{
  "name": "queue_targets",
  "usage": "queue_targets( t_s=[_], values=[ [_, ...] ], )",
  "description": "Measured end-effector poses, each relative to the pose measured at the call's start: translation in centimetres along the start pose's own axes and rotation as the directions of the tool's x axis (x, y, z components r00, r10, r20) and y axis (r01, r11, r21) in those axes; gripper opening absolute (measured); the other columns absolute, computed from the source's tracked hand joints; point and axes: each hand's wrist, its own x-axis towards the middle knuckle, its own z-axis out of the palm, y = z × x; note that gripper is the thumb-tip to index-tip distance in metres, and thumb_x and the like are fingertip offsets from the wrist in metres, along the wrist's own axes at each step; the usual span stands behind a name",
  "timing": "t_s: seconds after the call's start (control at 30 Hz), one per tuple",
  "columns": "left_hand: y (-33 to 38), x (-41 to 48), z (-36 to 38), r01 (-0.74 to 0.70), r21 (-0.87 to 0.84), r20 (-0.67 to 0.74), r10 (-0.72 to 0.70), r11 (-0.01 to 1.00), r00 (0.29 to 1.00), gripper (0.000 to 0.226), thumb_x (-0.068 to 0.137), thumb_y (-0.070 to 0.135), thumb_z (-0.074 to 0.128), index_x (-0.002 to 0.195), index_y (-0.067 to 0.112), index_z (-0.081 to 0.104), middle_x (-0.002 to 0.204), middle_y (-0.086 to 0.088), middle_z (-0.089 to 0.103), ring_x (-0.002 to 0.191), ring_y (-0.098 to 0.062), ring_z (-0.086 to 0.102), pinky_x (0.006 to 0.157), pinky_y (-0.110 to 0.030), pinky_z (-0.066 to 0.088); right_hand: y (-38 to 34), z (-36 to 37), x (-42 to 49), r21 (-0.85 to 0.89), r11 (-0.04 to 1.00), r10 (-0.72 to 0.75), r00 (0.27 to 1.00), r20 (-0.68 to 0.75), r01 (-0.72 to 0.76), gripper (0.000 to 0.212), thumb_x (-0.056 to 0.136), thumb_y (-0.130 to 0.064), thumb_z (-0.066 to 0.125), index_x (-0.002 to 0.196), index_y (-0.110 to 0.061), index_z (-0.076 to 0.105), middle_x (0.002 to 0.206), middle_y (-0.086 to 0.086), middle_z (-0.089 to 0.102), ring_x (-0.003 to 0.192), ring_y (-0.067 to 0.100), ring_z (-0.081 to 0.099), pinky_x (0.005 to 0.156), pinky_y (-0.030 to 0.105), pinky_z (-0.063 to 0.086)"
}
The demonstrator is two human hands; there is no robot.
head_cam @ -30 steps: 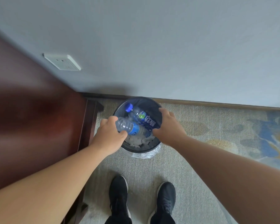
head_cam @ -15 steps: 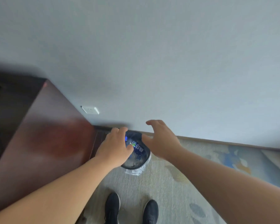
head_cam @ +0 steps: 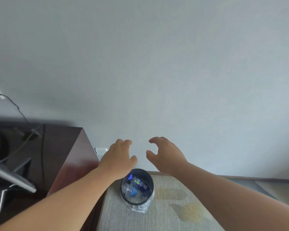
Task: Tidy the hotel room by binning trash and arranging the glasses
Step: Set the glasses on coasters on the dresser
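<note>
Both the left hand [head_cam: 118, 161] and the right hand [head_cam: 165, 157] hover with fingers loosely curled, holding nothing, at frame centre. Just below them, the bin [head_cam: 123, 194] on the carpet [head_cam: 173, 205] holds two plastic bottles [head_cam: 138, 186].

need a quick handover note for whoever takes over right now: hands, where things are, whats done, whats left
Left hand: open, empty, raised above the trash bin.
Right hand: open, empty, level with the left.
Bin: on the carpet beside the dark wooden cabinet. A blue-capped bottle and a second plastic bottle lie inside.
Done: both bottles binned.
Left: arrange the glasses, none in view here.
</note>
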Motion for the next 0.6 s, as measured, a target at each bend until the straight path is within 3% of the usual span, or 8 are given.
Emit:
queue_targets(
  t_s=[0.3,0.5,0.6],
  values=[
    [1.0,-7.2,-7.5,-0.156,0.017,-0.108,0.156,0.988,0.982,0.055,0.092,0.038,0.046,0.143,0.023,0.031,0.145,-0.001,0.035,0.132,-0.020,0.037,0.100,-0.035,0.039,-7.5,-3.6,-8.3,-0.005,1.000,0.003,0.984,-0.175,-0.004,0.047,0.091,-0.041,0.051,0.136,-0.027,0.046,0.139,-0.010,0.046,0.108,0.011,0.056,0.088,0.027,0.044],
    [3.1,-10.5,-13.4,-0.190,0.046,-0.215,0.195,0.981,0.957,0.055,0.092,0.041,0.046,0.141,0.023,0.031,0.142,0.001,0.036,0.129,-0.019,0.037,0.096,-0.035,0.041,-11.0,-7.5,-12.6,-0.020,0.999,-0.034,0.961,-0.274,0.029,0.044,0.092,-0.042,0.050,0.134,-0.029,0.048,0.135,-0.013,0.048,0.091,0.006,0.050,0.077,0.024,0.039],
    [4.3,-12.4,-15.9,-0.191,0.055,-0.267,0.198,0.980,0.943,0.055,0.092,0.041,0.045,0.142,0.023,0.030,0.142,0.002,0.035,0.129,-0.018,0.037,0.096,-0.034,0.041,-12.3,-9.6,-13.9,-0.026,0.997,-0.077,0.943,-0.325,0.073,0.042,0.092,-0.042,0.050,0.133,-0.030,0.049,0.135,-0.013,0.049,0.100,0.007,0.055,0.079,0.024,0.041]
  ],
)
